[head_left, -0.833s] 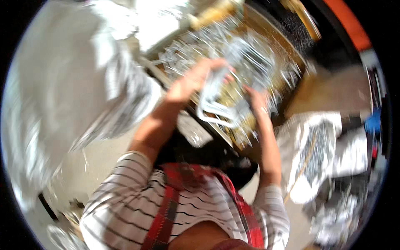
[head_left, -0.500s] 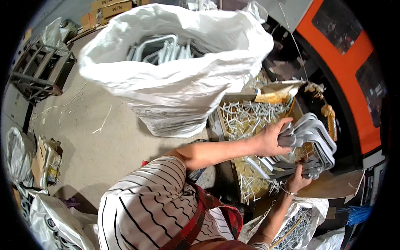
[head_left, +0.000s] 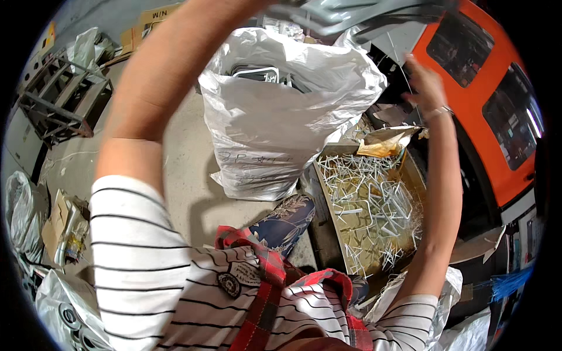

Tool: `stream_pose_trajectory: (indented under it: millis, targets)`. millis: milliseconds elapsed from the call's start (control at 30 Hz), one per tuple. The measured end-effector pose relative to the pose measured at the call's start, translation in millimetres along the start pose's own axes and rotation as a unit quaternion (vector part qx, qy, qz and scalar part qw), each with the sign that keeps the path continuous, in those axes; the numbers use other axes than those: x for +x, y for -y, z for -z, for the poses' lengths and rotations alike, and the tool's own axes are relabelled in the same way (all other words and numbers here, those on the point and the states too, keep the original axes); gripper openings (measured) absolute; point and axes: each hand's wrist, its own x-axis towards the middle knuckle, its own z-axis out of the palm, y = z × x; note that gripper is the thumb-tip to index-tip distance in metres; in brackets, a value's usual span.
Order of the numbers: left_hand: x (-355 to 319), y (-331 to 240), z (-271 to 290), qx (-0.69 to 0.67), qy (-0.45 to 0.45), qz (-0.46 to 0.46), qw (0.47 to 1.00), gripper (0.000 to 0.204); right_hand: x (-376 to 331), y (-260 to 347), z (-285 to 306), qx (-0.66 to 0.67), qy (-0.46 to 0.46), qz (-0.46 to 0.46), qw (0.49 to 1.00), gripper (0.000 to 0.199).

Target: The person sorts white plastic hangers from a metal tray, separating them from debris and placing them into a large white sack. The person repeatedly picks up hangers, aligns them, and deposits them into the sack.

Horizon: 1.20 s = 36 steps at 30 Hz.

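My left arm [head_left: 170, 76] is raised high, and its hand is cut off at the top rim where a bundle of grey bent metal frames [head_left: 363, 13] hangs above the sack. My right hand [head_left: 426, 86] is lifted just below the bundle's right end, fingers spread and holding nothing. Below stands a tall white plastic sack [head_left: 281, 128], its mouth open, with more grey frames [head_left: 256, 72] inside.
To the right of the sack, an open cardboard box [head_left: 328, 216] holds several thin white strips. An orange machine panel [head_left: 486, 134] is at the far right. A metal rack [head_left: 52, 105] stands at the far left, with bags and scraps on the concrete floor.
Both arms have swung the bundle of grey frames up from over the cardboard box to above the sack's mouth. The view has tilted with it.
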Motion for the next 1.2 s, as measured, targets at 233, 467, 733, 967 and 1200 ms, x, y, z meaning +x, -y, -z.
stream_pose_trajectory:
  millis: [233, 467, 733, 967, 1200]
  targets:
    - [-113.5, 121.7, -106.0, -0.321, 0.329, 0.608, 0.647, 0.006, -0.1, -48.6, -44.2, 0.16, 0.125, -0.113, 0.973, 0.014]
    - [-186.8, 212.5, -203.7, -0.425, 0.145, 0.714, 0.537, 0.016, -3.6, -18.2, -71.0, 0.198, 0.137, -0.015, 0.971, 0.02]
    - [-203.8, 185.3, -251.5, 0.002, 0.183, 0.554, 0.812, 0.075, 17.1, -26.8, -75.8, 0.163, 0.167, -0.011, 0.972, 0.015]
    - [-201.7, 182.1, -240.6, 0.247, 0.415, 0.249, 0.839, 0.066, 29.8, -22.6, -66.3, 0.125, 0.168, -0.002, 0.978, 0.018]
    - [-146.3, 212.2, -219.6, 0.198, 0.44, 0.256, 0.838, 0.058, 45.1, -39.3, -63.9, 0.282, 0.229, -0.008, 0.932, 0.022]
